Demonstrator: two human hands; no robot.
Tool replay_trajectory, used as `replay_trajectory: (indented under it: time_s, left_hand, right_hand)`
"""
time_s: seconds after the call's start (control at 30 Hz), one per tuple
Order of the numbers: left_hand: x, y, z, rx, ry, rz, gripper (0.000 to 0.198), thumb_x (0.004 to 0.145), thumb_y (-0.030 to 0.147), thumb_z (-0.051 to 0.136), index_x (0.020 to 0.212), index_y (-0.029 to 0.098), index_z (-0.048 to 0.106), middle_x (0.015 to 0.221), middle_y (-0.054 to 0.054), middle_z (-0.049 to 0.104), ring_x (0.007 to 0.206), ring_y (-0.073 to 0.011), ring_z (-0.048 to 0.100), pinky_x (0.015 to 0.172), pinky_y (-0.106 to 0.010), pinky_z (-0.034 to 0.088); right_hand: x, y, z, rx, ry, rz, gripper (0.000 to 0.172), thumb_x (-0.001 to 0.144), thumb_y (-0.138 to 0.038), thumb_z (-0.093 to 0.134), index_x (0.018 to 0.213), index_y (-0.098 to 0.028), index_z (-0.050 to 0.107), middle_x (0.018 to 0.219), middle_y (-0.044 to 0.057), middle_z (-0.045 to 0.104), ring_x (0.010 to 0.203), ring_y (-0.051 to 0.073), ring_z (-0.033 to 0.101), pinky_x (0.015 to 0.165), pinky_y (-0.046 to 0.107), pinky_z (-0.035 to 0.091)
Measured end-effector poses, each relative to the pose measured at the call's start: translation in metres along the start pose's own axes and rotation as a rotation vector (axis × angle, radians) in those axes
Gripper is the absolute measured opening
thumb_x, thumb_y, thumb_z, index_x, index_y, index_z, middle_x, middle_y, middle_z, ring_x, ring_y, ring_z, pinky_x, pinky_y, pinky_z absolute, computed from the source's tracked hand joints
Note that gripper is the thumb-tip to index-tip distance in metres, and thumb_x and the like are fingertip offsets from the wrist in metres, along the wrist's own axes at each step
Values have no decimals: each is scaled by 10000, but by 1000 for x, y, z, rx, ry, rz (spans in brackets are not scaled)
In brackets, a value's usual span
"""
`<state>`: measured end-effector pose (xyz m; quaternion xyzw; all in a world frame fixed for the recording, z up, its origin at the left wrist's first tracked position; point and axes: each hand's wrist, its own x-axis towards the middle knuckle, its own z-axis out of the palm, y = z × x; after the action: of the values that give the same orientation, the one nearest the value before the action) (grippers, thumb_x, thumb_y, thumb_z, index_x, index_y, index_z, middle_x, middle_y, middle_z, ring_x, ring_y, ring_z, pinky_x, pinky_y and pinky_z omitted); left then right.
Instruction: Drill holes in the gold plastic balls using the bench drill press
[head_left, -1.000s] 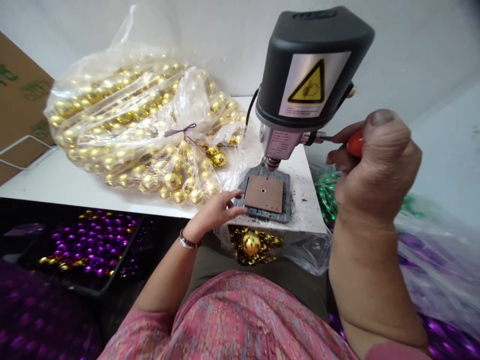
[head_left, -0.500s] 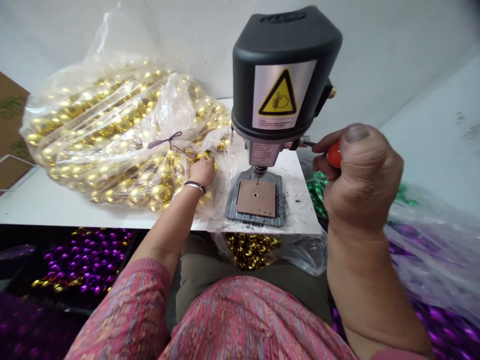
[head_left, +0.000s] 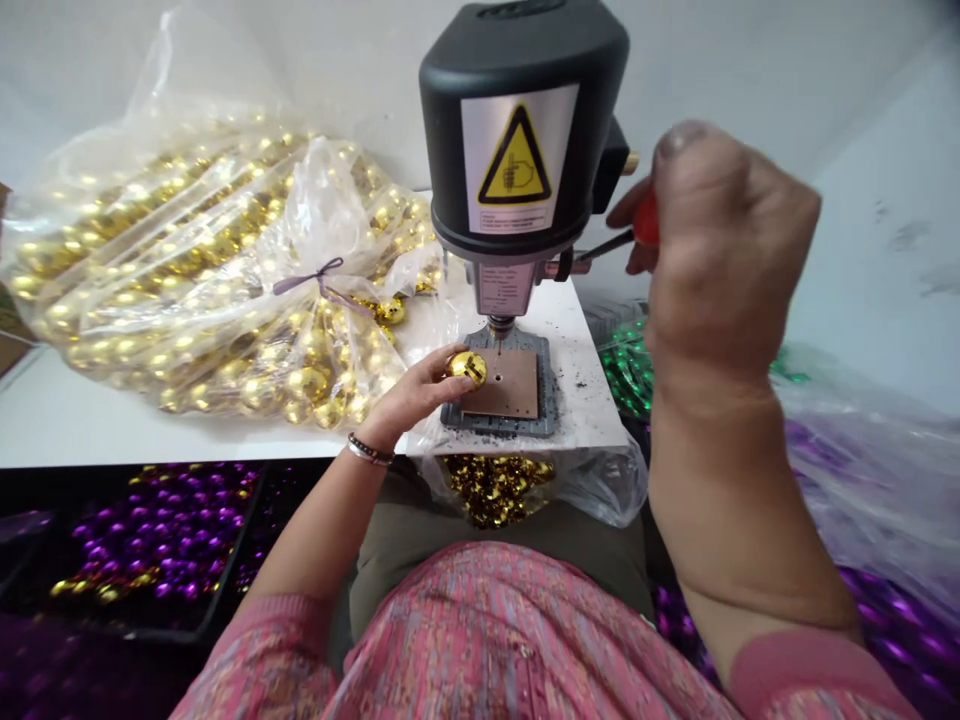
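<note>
Between the thumb and fingers of my left hand [head_left: 420, 392] is a shiny gold ball [head_left: 467, 370], held over the left edge of a brown square plate [head_left: 517, 390]. The plate has a small hole and lies on the grey base [head_left: 546, 420] of a black bench drill press [head_left: 525, 110]. A thin drill bit [head_left: 500, 345] points down above the plate, apart from the ball. My right hand [head_left: 724, 240] is closed around the red knob [head_left: 646, 218] of the drill's feed lever [head_left: 606, 246], raised at the right.
A clear plastic bag [head_left: 187, 270] of gold balls, tied with a purple ribbon [head_left: 307, 277], covers the table's left. Dark shavings [head_left: 574, 365] lie around the base. Gold beads [head_left: 495, 485] hang at the front edge. Purple beads [head_left: 165, 530] fill a black tray below; green strands [head_left: 628, 370] lie right.
My left hand has come right from the bag of gold balls to the drill plate, now with a gold ball in it. My right hand, on the lever knob, appears higher.
</note>
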<state>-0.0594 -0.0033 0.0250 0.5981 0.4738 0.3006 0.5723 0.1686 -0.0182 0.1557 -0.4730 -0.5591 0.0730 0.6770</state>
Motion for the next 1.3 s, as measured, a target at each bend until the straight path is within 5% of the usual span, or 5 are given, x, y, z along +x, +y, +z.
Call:
replay_trajectory:
  time_s: [0.27,0.53,0.83,1.1,1.3]
  left_hand:
    - [21,-9,25,-88,48,-56,515,826,381,714,1274,182,558,979,-41,687,711,-117,668,559,-201,456]
    - [31,-7,35,37,101,-108,438,869,305,665,1268,173,544,924,-35,673,640,-104,662,501,-185,422]
    - [30,-2,41,437,119,-37,609,810,329,735,1379,199,558,1062,-66,718,865,-179,678,771,-282,526]
    - [29,1,49,507,134,-23,689,798,293,755,1436,144,541,1141,-95,731,1000,-205,665,927,-303,493]
    - [31,-4,48,490,137,1,658,782,305,757,1400,175,575,1129,-60,738,975,-202,674,889,-294,500]
  right_hand:
    - [56,8,17,77,-20,173,379,848,-253,496,480,-166,512,465,-39,524,455,33,434,492,196,340]
    - [64,12,22,17,-48,267,445,900,-350,400,526,-129,497,437,-75,507,449,-11,465,588,148,380]
    - [61,13,19,38,-65,254,402,871,-346,446,546,-121,516,472,-80,471,494,-13,440,589,148,347]
    - [2,-6,-20,-62,-258,22,320,931,-381,481,691,-172,512,629,-55,482,581,37,415,589,230,326]
    - [-39,3,-31,-19,-353,168,308,928,-386,521,687,-195,544,609,-60,475,584,48,422,569,223,339]
